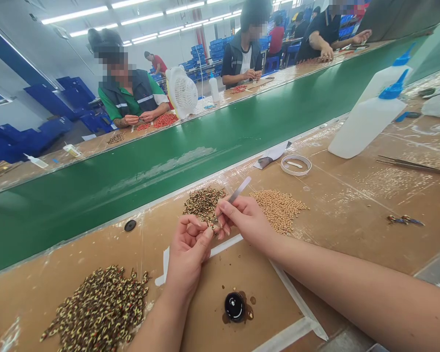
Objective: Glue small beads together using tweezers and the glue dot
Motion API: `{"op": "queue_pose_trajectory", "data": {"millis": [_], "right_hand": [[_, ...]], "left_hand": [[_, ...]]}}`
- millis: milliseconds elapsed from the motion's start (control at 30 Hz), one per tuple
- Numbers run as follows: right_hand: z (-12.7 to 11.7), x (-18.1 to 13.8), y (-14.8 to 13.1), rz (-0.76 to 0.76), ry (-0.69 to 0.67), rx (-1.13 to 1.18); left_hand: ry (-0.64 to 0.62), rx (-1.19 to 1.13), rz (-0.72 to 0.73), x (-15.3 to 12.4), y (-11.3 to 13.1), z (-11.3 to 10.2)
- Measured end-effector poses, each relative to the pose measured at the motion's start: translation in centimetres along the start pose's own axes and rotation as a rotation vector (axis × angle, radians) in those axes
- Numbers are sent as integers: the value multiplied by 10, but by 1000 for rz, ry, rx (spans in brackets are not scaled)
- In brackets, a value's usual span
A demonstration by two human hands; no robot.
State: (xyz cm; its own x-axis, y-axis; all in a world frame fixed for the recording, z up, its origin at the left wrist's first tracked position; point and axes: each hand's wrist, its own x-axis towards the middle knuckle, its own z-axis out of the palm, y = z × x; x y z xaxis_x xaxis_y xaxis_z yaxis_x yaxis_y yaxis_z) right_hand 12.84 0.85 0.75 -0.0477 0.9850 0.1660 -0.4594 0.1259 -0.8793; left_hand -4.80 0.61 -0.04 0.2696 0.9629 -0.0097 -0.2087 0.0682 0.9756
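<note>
My left hand [189,244] is closed in a pinch on a small patterned piece, too small to name, just above the brown worktable [352,210]. My right hand [242,217] is closed round metal tweezers [238,191], whose tips meet the piece at my left fingertips. Right behind my hands lies a small heap of dark patterned pieces [203,200]. A heap of tan beads [278,208] lies to the right of it. A large pile of the same dark patterned pieces [99,305] lies at the near left.
A black cap in a dark glue stain [235,307] sits near my wrists. Two squeeze bottles [366,120], a tape ring [296,165] and spare tweezers [412,165] lie to the right. A green conveyor belt [168,151] runs past; other people work across it.
</note>
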Motion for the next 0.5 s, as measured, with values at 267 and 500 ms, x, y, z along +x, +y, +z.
{"op": "queue_pose_trajectory", "data": {"millis": [267, 500], "right_hand": [[1, 1, 0, -30, 14, -30], [-2, 1, 3, -1, 46, -8]], "left_hand": [[45, 79, 80, 1, 0, 3], [-12, 13, -36, 2, 1, 0]]}}
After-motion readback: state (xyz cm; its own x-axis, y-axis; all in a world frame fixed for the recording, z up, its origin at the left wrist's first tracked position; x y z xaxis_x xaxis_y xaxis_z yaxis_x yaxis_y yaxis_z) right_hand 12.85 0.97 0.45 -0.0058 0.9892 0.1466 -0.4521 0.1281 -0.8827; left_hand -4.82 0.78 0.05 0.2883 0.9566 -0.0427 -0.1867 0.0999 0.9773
